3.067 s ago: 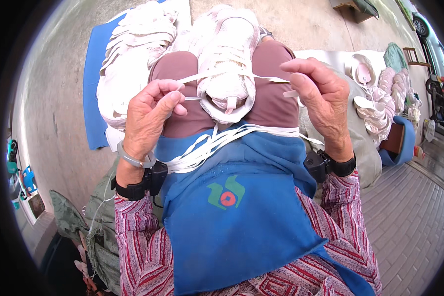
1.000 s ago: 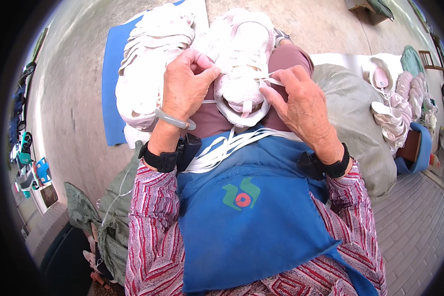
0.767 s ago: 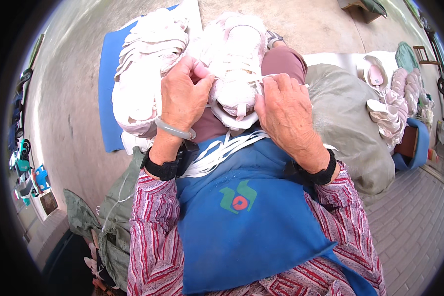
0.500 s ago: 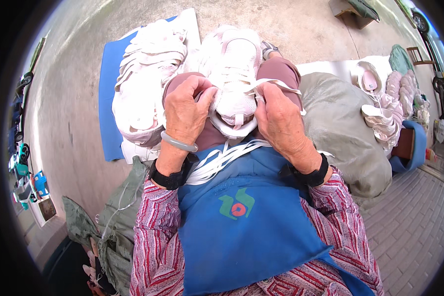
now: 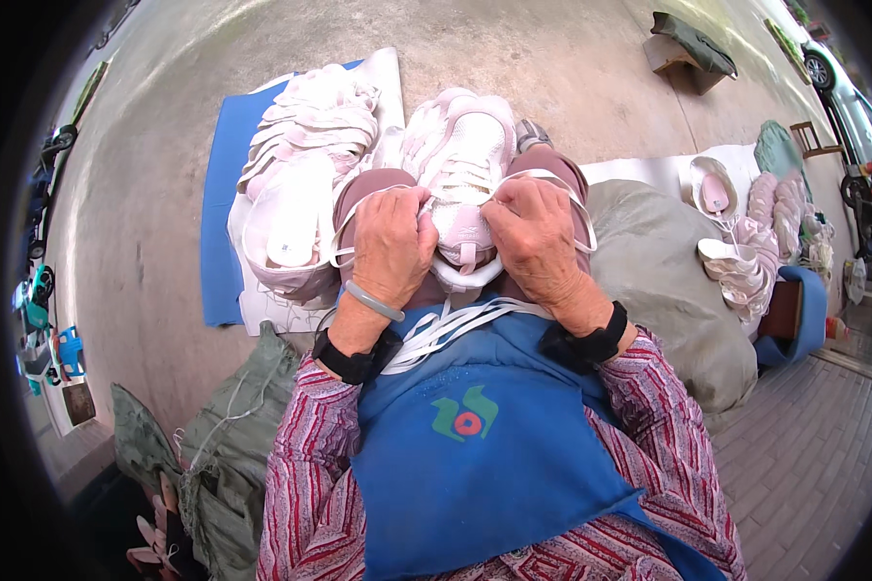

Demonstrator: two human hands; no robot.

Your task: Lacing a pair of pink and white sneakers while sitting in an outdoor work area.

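Note:
A white and pale pink sneaker (image 5: 465,179) rests between my knees, its toe pointing away and its tongue toward me. My left hand (image 5: 389,247) pinches a white shoelace (image 5: 336,250) at the left side of the tongue, and the lace loops out past my wrist. On the other side, my right hand (image 5: 535,237) has its fingers closed on the lace near the upper eyelets; that lace arcs over the knuckles. A bundle of loose white laces (image 5: 446,329) lies across my lap on the blue apron (image 5: 475,484).
At left, stacked white shoe parts (image 5: 310,145) and another sneaker (image 5: 286,232) lie on a blue sheet (image 5: 228,194). A grey-green sack (image 5: 659,271) bulges at right, beside more shoes (image 5: 746,261). Green cloth (image 5: 233,416) lies at lower left. A cardboard box (image 5: 683,63) stands farther off.
Both hands have turned slightly inward over the sneaker's throat. The lace now loops out beside my left hand, and the right lace arcs higher. The view has tilted, shifting the scene lower.

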